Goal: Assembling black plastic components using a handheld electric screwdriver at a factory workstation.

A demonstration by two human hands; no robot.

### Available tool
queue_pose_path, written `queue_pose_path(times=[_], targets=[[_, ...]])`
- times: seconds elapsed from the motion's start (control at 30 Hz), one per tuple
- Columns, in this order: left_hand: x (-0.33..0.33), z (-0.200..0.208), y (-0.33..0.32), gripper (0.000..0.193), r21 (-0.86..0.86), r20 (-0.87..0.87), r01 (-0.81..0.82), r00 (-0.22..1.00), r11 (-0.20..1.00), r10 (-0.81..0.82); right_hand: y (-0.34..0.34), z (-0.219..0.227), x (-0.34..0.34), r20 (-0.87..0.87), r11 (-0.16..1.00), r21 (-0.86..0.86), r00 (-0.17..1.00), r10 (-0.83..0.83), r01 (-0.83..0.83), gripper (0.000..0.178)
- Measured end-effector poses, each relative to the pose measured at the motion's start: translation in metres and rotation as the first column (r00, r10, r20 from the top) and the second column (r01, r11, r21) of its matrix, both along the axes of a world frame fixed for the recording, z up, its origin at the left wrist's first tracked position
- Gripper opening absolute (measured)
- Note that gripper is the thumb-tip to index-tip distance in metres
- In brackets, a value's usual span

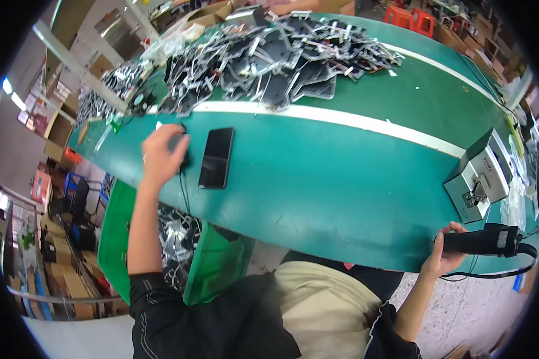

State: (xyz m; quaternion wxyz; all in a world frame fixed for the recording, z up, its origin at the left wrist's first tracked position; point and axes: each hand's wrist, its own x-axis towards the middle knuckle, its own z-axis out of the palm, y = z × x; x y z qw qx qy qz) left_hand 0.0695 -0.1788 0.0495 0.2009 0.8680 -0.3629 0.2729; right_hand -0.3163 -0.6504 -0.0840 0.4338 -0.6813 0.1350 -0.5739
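My left hand (161, 157) is over the left side of the green table, its fingers and thumb curled round a dark thing mostly hidden behind them. A thin black cord (185, 194) hangs from there over the table's edge. Just right of that hand lies a black smartphone (217, 158), flat with its dark screen up. At the near right edge my right hand (444, 254) is closed round one end of a black cylindrical tool (479, 242). It is held level, and a thick black cable (524, 269) loops from its far end.
A large heap of flat dark parts with clear edges (275, 66) covers the far left of the table (317, 185). A grey metal box (479, 176) stands at the right. Below the left edge, a green bin (200, 263) holds silvery parts. Orange stools (410, 21) stand beyond.
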Motion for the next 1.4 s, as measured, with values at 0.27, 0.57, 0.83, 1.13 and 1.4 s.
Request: queue_pose_path(times=[0.27, 0.57, 0.83, 1.13, 1.4], targets=[[0.016, -0.047, -0.236, 0.021, -0.099, -0.016, 0.526, 0.848, 0.844, -0.530, 0.013, 0.003, -0.002, -0.007, 0.986, 0.080, 0.990, -0.144, 0.144, 0.065], [-0.052, -0.095, -0.253, 0.019, -0.212, -0.202, 0.670, 0.682, 0.711, -0.703, 0.087, 0.079, -0.008, -0.499, 0.723, -0.627, 0.862, -0.088, -0.290, 0.051], [-0.037, -0.111, -0.240, 0.026, -0.444, -0.090, 0.726, 0.547, 0.525, -0.832, 0.091, 0.101, 0.240, -0.558, 0.665, -0.316, 0.700, 0.446, -0.676, 0.040], [-0.022, -0.103, -0.228, 0.068, -0.847, -0.245, 0.343, 0.427, 0.407, -0.870, 0.150, 0.038, 0.319, -0.299, 0.560, -0.324, 0.643, 0.705, -0.763, 0.079], [-0.049, -0.103, -0.229, 0.075, -0.941, -0.240, 0.196, 0.193, 0.277, -0.951, 0.143, 0.030, 0.315, -0.218, 0.450, -0.441, 0.579, 0.785, -0.776, 0.094]])
